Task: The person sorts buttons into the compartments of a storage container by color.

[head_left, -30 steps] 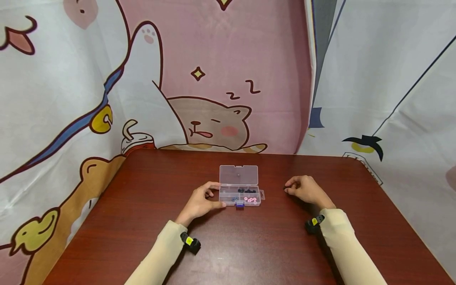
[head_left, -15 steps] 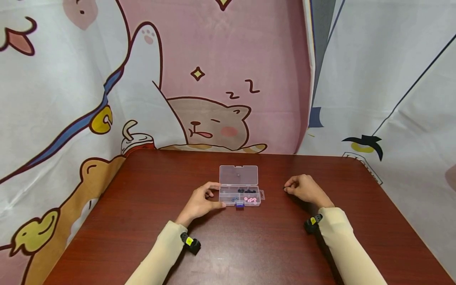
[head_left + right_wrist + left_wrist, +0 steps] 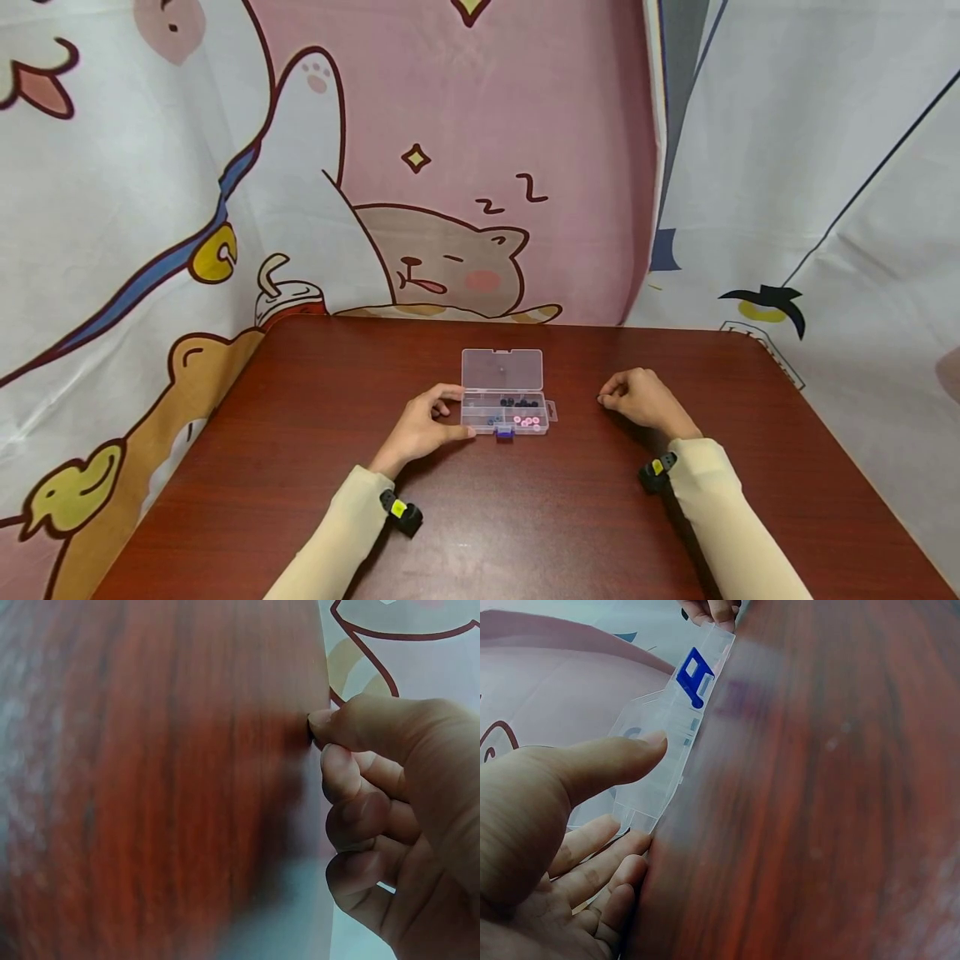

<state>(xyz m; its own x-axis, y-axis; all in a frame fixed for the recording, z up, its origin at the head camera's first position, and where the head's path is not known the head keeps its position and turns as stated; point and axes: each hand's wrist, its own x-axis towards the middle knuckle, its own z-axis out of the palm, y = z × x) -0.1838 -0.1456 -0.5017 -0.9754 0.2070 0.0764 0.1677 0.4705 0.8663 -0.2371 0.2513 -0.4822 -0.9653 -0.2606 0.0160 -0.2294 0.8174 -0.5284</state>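
A clear plastic compartment box (image 3: pixel 484 400) lies on the table with its lid (image 3: pixel 502 368) raised at the back. Pink rings (image 3: pixel 527 421), small black pieces (image 3: pixel 519 402) and a few blue pieces (image 3: pixel 495 418) sit in separate compartments. My left hand (image 3: pixel 423 427) holds the box by its left end, thumb at the front corner and fingers behind. To the right of the box, low over the table, my right hand (image 3: pixel 643 398) pinches a small dark piece (image 3: pixel 310 729) between thumb and fingertip; most of it is hidden by the fingers.
A blue latch (image 3: pixel 505 433) juts from the box's front, and a hanging tab (image 3: pixel 552 410) from its right side. The dark red wooden table (image 3: pixel 570 517) ends at a printed cloth (image 3: pixel 450 100) behind. Each wrist wears a small black camera (image 3: pixel 657 472).
My right wrist has shifted very slightly to the left, its fingertips staying in nearly the same place. The left hand and the box have not moved.
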